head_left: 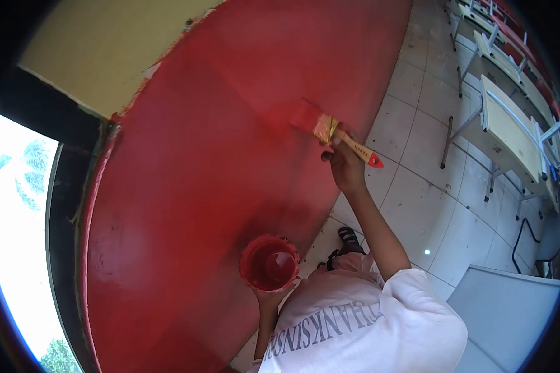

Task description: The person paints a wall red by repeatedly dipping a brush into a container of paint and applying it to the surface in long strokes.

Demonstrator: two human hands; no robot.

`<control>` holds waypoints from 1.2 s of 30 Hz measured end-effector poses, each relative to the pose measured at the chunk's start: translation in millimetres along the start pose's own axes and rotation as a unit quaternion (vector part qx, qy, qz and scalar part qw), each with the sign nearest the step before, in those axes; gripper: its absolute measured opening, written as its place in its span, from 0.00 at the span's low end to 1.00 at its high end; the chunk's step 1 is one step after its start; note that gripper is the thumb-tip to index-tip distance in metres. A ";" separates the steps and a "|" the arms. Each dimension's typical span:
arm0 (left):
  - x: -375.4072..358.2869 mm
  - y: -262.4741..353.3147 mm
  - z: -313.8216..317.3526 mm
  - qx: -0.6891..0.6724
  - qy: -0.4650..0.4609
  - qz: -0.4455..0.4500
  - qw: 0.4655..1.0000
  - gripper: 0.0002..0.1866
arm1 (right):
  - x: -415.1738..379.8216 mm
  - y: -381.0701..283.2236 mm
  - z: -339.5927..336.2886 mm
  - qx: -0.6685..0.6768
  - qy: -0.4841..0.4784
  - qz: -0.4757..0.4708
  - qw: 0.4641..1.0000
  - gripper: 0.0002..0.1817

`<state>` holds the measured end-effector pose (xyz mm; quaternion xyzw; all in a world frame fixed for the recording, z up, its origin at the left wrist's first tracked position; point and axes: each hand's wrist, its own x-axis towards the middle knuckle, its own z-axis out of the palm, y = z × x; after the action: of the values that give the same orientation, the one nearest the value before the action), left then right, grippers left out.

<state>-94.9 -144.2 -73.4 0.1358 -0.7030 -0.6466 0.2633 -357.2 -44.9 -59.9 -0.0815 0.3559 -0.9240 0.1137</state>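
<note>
My right hand [344, 163] grips a wide flat paintbrush [358, 150] by its wooden handle, which has a red tip. The brush's bristles are coated in red and lie against the red-painted wall [186, 174]. Low in front of my body, my left hand [272, 298] holds a round paint bucket [247, 283] from beneath; most of its fingers are hidden behind the bucket. Red paint [280, 264] shows inside, and its rim is smeared with red.
Above the red area the wall is yellow [118, 56], with a rough border between. A dark-framed window [18, 236] is at the left. Several desks [510, 124] stand along the tiled floor [417, 193] at the right, with a grey cabinet-like box [510, 304] nearer.
</note>
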 end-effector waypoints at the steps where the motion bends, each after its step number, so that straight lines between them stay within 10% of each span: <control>1: 3.2 7.5 5.3 -0.006 -0.001 -0.004 1.000 0.44 | -3.5 10.7 -11.9 0.008 0.003 0.014 1.000 0.19; 18: 22.8 16.8 64.6 0.040 -0.053 -0.044 0.997 0.43 | -106.6 71.2 -216.9 -0.071 0.172 0.229 0.955 0.24; 36: -42.1 12.2 43.8 -0.011 -0.062 -0.010 0.998 0.46 | -95.3 -67.4 -65.2 0.054 -0.007 0.097 0.994 0.19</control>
<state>-82.3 -83.6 -70.8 0.0997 -0.7094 -0.6642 0.2137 -290.9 70.9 -68.7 -0.0464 0.3109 -0.9260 0.2092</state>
